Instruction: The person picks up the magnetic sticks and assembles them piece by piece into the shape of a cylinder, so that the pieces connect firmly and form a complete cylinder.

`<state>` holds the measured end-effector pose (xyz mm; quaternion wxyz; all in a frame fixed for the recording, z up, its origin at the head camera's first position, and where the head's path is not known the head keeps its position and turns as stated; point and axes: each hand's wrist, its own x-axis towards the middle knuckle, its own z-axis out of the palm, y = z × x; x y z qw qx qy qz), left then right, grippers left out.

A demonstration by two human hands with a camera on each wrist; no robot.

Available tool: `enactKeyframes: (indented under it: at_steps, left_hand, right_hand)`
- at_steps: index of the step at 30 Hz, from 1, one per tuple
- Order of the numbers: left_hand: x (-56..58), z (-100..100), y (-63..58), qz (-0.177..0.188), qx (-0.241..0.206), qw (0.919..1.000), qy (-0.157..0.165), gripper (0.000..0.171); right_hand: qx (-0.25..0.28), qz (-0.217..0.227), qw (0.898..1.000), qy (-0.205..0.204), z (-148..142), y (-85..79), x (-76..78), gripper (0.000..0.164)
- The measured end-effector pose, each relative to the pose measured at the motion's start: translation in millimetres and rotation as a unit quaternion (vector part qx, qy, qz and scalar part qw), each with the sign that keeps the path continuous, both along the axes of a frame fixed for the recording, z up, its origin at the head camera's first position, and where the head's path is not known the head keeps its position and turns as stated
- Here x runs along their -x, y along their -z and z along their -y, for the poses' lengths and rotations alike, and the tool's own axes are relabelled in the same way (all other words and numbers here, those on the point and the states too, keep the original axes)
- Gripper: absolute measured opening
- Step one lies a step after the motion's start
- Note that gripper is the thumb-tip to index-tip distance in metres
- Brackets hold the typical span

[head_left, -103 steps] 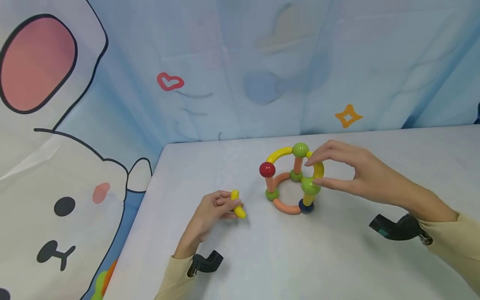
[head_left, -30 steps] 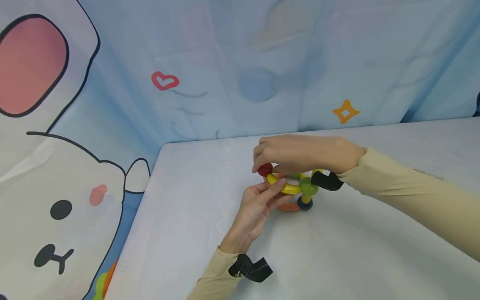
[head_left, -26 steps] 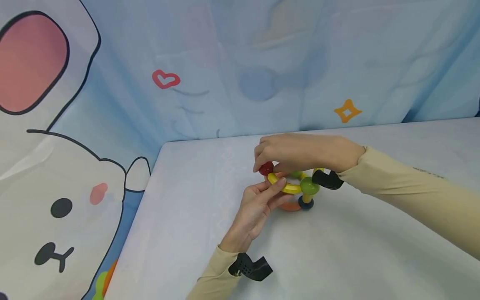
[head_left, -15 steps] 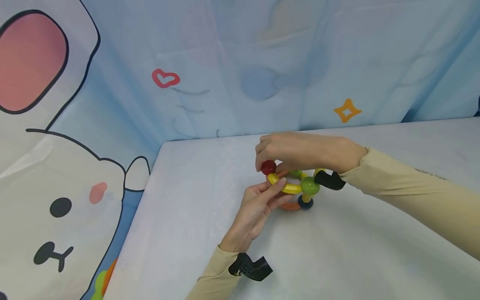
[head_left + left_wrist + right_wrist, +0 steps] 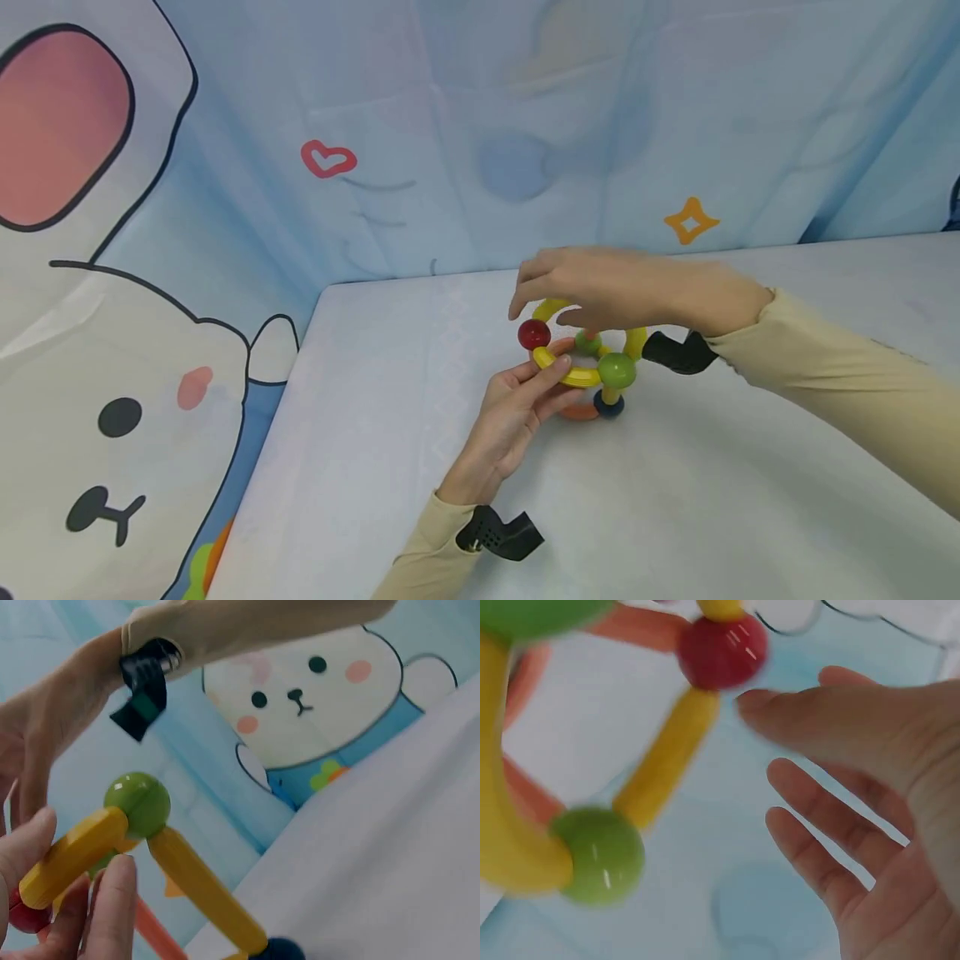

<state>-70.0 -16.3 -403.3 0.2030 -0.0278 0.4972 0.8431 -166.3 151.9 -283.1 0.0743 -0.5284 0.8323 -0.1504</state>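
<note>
A frame of coloured balls and rods stands on the table, its lower ring made of curved orange rods (image 5: 579,412). My left hand (image 5: 501,429) pinches a curved yellow rod (image 5: 583,378) at the near side of the upper ring. One end of that rod meets the green ball (image 5: 617,371); the other lies by the red ball (image 5: 534,334), and whether they join I cannot tell. Over the frame's far side hovers my right hand (image 5: 622,287), fingers loosely spread and holding nothing. In the right wrist view its thumb is near the red ball (image 5: 724,652), apart from it.
Under the green ball, a yellow upright stands on a dark blue ball (image 5: 608,403). The white tabletop (image 5: 675,500) meets a blue printed curtain (image 5: 450,150) at the back. A cartoon animal print (image 5: 135,375) hangs at the left.
My left hand has brought the yellow rod from the left to the frame. My right hand went to the red ball, held it, then let go and rose slightly up and right.
</note>
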Motion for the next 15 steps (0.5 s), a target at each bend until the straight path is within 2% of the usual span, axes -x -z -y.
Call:
enactKeyframes:
  at_steps: [3, 5, 6, 8, 10, 11, 13, 15]
  left_hand:
    - [-3.0, 7, 2.2, -0.032, 0.050, 0.9975, 0.038, 0.036]
    - [-5.6, 17, 2.6, -0.064, 0.124, 0.9880, 0.067, 0.040]
    - [-6.6, 23, 3.0, -0.084, 0.169, 0.9789, 0.079, 0.043]
    - [-6.1, 36, 4.6, -0.126, 0.272, 0.9504, 0.083, 0.048]
    - [-2.9, 47, 7.9, -0.155, 0.360, 0.9179, 0.063, 0.051]
    - [0.2, 52, 10.8, -0.166, 0.387, 0.9055, 0.050, 0.053]
    - [7.6, 59, 17.8, -0.186, 0.416, 0.8898, 0.033, 0.055]
    - [15.7, 63, 26.3, -0.206, 0.415, 0.8853, 0.039, 0.058]
  right_hand:
    - [0.064, 0.005, 0.997, 0.034, -19, -5.6, -1.0, 0.038]
    - [0.114, 0.000, 0.992, 0.062, -36, -7.1, -4.3, 0.037]
    - [0.136, -0.007, 0.988, 0.078, -45, -7.4, -7.0, 0.037]
    - [0.171, -0.015, 0.977, 0.123, -62, -6.5, -15.0, 0.039]
    - [0.194, -0.023, 0.966, 0.172, -78, -2.1, -24.1, 0.038]
    - [0.203, -0.024, 0.959, 0.194, -84, 1.6, -28.8, 0.038]
    - [0.210, -0.011, 0.948, 0.240, -96, 12.1, -38.8, 0.034]
    - [0.208, 0.004, 0.940, 0.269, -105, 27.2, -47.3, 0.030]
